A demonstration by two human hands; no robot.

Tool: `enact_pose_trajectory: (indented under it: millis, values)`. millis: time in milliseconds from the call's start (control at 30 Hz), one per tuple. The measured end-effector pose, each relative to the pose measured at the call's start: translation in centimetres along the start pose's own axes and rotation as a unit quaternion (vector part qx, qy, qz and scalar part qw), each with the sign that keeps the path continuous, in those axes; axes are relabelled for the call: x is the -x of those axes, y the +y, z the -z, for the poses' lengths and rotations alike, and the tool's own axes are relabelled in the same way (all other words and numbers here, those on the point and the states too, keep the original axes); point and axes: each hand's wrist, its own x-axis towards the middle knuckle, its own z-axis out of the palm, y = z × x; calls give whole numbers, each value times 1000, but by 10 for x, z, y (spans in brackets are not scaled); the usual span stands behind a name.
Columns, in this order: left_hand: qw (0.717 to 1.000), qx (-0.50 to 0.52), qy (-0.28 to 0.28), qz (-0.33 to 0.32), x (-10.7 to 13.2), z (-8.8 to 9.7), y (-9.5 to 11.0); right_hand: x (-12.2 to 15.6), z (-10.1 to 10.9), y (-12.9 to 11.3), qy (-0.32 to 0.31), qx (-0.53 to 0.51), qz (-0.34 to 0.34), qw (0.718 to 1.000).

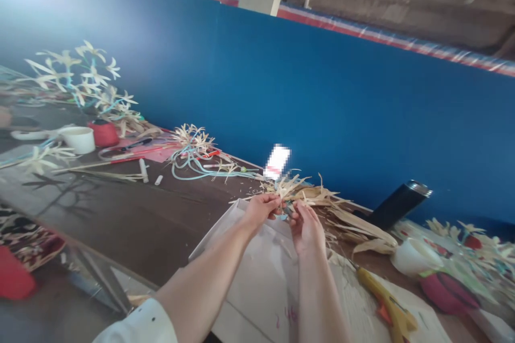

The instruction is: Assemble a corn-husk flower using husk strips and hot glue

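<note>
Pinching what looks like a pale flower (286, 188) in the left hand (261, 210), at the far end of a whitish board (271, 270). Also got the right hand (309, 228) curled in just beside it, can't really tell if gripping anything. Seeing dry husks (364, 226) nearby, a black flask (398, 206) by the blue partition (201, 64), plus a yellow glue gun (382, 296) on some paper (358, 312)

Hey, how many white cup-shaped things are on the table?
2: the left white cup beside a red object, and the right white cup near the black flask. Others may be hidden.
</note>
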Motion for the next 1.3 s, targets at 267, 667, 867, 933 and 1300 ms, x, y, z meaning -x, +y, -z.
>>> enact_pose_trajectory:
  millis: [267, 667, 867, 933, 1300]
  values:
    - [998, -53, -20, -6, 7, 0, 1, 4, 1, 1, -35, -36, -22, 999]
    - [998, 51, -23, 20, 10, -2, 7, 3, 1, 10, 26, 188, 169, 967]
    - [996, 69, -46, 44, 11, 0, 10, 12, 0, 3, 44, 368, 283, 885]
    - [994, 80, -50, 49, 10, 1, 10, 14, -1, 3, 40, 391, 298, 870]
    - [992, 117, -16, 49, 6, 5, 8, 14, -2, 7, -21, 418, 367, 831]
